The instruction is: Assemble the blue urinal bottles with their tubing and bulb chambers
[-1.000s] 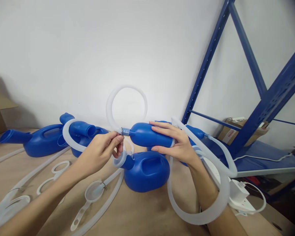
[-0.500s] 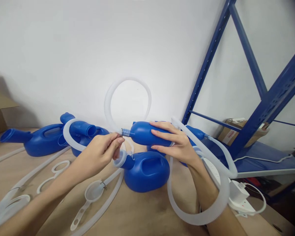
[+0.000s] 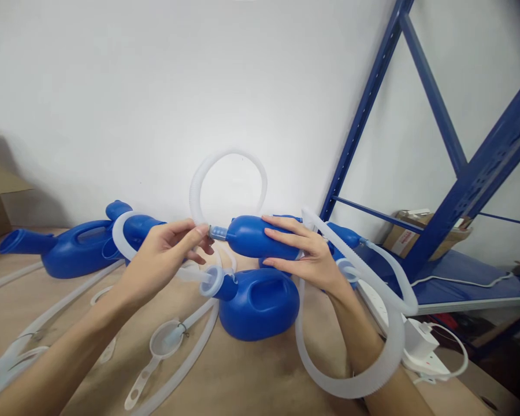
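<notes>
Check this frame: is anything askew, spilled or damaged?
Nothing is spilled or broken. Only the corrugated hose looks odd: it loops around the right forearm while the right hand holds the blue bulb and the left hand pinches its connector.

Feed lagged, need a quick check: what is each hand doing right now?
Left hand: fingertips pinched on the hose end at the connector.
Right hand: closed around the blue bulb.

Bright, even light falls from above, washing the white wall (image 3: 156, 86) behind the fingers. Soft shadows sit under the blue bottles (image 3: 260, 300) below the fingers. Focus is sharp centrally; edges bow and darken, the shelf frame (image 3: 472, 173) leaning.
</notes>
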Tool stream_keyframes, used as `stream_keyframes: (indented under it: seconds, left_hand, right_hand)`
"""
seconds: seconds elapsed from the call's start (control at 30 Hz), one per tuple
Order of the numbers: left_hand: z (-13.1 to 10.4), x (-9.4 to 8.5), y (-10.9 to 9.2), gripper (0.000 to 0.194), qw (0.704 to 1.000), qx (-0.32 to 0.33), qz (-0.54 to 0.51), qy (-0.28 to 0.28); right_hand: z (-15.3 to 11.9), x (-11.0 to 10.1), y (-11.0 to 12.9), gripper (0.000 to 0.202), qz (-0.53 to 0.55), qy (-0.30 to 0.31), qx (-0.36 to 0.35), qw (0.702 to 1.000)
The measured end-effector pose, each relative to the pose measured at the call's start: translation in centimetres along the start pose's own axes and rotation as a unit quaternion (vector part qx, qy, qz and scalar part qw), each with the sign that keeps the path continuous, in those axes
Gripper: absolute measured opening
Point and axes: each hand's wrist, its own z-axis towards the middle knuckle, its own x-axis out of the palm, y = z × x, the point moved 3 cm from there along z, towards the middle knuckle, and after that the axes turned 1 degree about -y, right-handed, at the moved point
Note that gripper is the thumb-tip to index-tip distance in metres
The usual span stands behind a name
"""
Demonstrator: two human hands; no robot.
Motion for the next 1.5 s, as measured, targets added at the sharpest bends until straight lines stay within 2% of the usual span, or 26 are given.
stream_keyframes:
  seconds: [0.17,0.33,0.47,0.6,0.73,0.83,0.97,1.03,1.1,1.2,1.37,1.5]
  left_hand:
    - [0.2,0.1,0.6,0.041,0.995,-0.027,-0.096,-0.009]
    - [0.2,0.7,1.6,0.03,0.962,-0.065,-0.246,-0.099]
    - [0.6,1.1,2.0,0.029,0.936,-0.051,-0.318,-0.145]
    - [0.9,1.0,2.2,0.031,0.927,-0.066,-0.344,-0.132]
    - [1.0,0.3,2.5,0.028,0.946,-0.097,-0.291,-0.103]
    - [0.9,0.1,2.6,0.026,0.95,-0.091,-0.275,-0.116]
    - [0.8,0.7,2.6,0.024,0.921,-0.082,-0.337,-0.177]
    - [0.8,1.3,2.7,0.024,0.902,-0.09,-0.378,-0.19]
    - [0.9,1.7,2.8,0.025,0.894,-0.096,-0.4,-0.175]
    - [1.0,1.6,2.7,0.032,0.913,-0.105,-0.371,-0.135]
    - [0.9,0.3,2.4,0.045,0.959,-0.145,-0.238,-0.059]
    - [0.7,-0.2,2.1,0.047,0.986,-0.117,-0.12,0.0]
  right_hand:
    - [0.5,0.4,1.1,0.059,-0.083,-0.002,-0.081,0.993]
    - [0.6,1.8,1.6,0.054,-0.124,-0.027,-0.122,0.984]
    - [0.5,2.9,1.7,0.047,-0.17,-0.05,-0.162,0.971]
    - [0.1,3.1,1.4,0.048,-0.187,-0.063,-0.172,0.965]
    - [-0.3,3.1,1.0,0.051,-0.21,-0.035,-0.182,0.96]
    - [-0.4,3.4,1.2,0.047,-0.244,-0.035,-0.209,0.946]
    - [-0.5,3.7,1.5,0.046,-0.256,-0.057,-0.22,0.939]
    - [-0.6,3.8,1.5,0.045,-0.263,-0.064,-0.222,0.937]
    - [-0.7,3.7,1.4,0.042,-0.274,-0.069,-0.223,0.933]
    - [-0.8,3.5,0.9,0.041,-0.281,-0.08,-0.215,0.932]
    - [-1.0,3.3,0.2,0.046,-0.276,-0.083,-0.204,0.935]
    - [-1.1,3.3,0.0,0.048,-0.276,-0.083,-0.193,0.938]
